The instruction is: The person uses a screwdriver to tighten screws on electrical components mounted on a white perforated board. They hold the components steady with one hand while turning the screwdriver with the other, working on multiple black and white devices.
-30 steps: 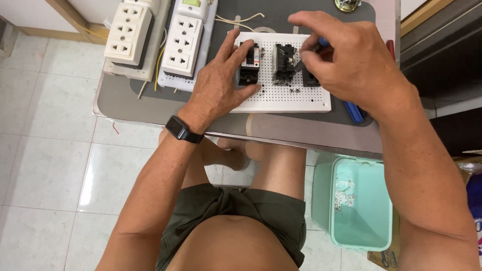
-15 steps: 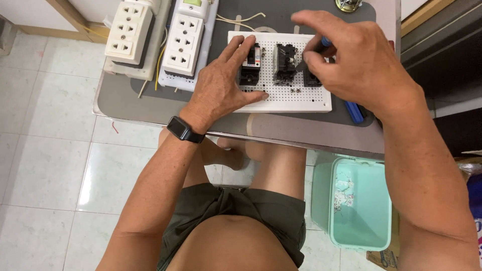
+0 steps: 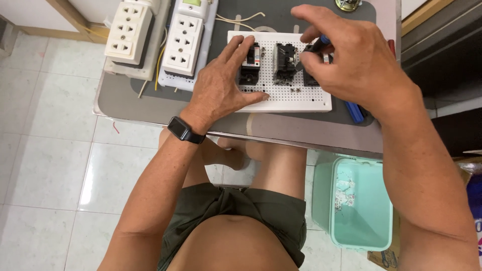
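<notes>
Small grey table over white floor tiles, left hand flat – fingers spread – on white perforated board, right hand pinching a blue-handled screwdriver over black breakers, mint bin below.

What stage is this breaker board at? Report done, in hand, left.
Done: two black breakers stand side by side on the white perforated board. In hand: the right hand works a blue-handled tool at a third black unit; the left hand rests flat on the board. Left: no wires between the breakers yet; small loose screws lie on the board.
</notes>
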